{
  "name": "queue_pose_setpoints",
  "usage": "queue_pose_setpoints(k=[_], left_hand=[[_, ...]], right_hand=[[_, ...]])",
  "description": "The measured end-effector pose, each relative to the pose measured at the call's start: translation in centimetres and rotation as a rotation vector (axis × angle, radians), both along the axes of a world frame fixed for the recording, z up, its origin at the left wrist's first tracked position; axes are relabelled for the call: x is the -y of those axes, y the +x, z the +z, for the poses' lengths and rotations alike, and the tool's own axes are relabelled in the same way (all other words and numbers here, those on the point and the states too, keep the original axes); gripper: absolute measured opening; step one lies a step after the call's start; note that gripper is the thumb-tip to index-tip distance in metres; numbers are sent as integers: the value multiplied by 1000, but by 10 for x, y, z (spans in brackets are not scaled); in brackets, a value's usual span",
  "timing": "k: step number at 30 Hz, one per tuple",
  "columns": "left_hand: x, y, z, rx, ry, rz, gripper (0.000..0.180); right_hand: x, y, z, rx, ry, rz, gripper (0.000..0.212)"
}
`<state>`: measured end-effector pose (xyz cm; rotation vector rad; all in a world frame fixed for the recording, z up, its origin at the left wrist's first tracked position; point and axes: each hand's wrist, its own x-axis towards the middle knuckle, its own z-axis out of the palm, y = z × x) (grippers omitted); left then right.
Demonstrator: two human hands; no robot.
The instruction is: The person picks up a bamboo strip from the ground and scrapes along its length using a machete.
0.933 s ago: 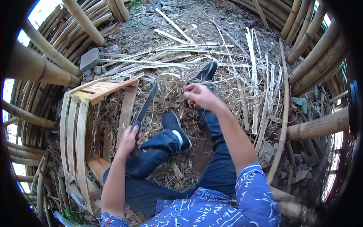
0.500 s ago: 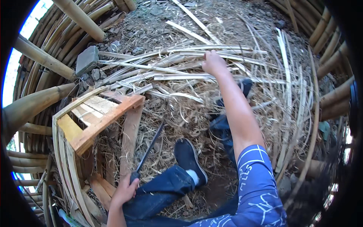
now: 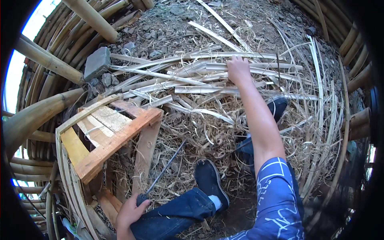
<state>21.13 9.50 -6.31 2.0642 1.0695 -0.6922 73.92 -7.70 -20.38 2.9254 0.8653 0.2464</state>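
Observation:
My left hand [image 3: 132, 213] rests by my left thigh, its fingers wrapped round the dark handle of a long knife [image 3: 166, 168]. The narrow blade slants up and away over the shavings, touching no strip. Stretched far forward, my right hand [image 3: 239, 71] has its fingers curled down over a pile of split bamboo strips [image 3: 192, 82]. It seems to grip one strip; the fingertips are hidden under the hand. The strips lie crosswise in a loose heap on the ground, pale and of uneven length.
A wooden stool-like frame [image 3: 120, 142] stands at my left. Beyond it sits a grey block [image 3: 97, 64], beside thick bamboo poles [image 3: 48, 58]. Curly shavings [image 3: 180, 132] cover the ground around my shoes [image 3: 210, 180]. Long thin strips [image 3: 320, 104] lie at the right.
The view has shifted slightly, so the scene sits further right and lower. My right hand stays at the strips, its knuckles turned more upward. The knife's blade now shows more edge-on.

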Motion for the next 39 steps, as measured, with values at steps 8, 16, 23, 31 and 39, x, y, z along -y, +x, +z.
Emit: queue_pose_setpoints(k=[8, 16, 23, 31, 39], left_hand=[[17, -18, 13, 17, 121, -16, 47], [49, -36, 75, 96, 278, -157, 42], [68, -107, 123, 398, 257, -90, 25], [69, -244, 129, 641, -159, 466, 14], [73, -394, 134, 686, -280, 724, 19]], right_hand=[[56, -55, 145, 343, 298, 178, 14], [103, -150, 277, 643, 467, 376, 11], [95, -310, 373, 396, 359, 890, 7], [89, -518, 325, 275, 486, 1171, 15], [66, -669, 226, -266, 491, 1344, 9]])
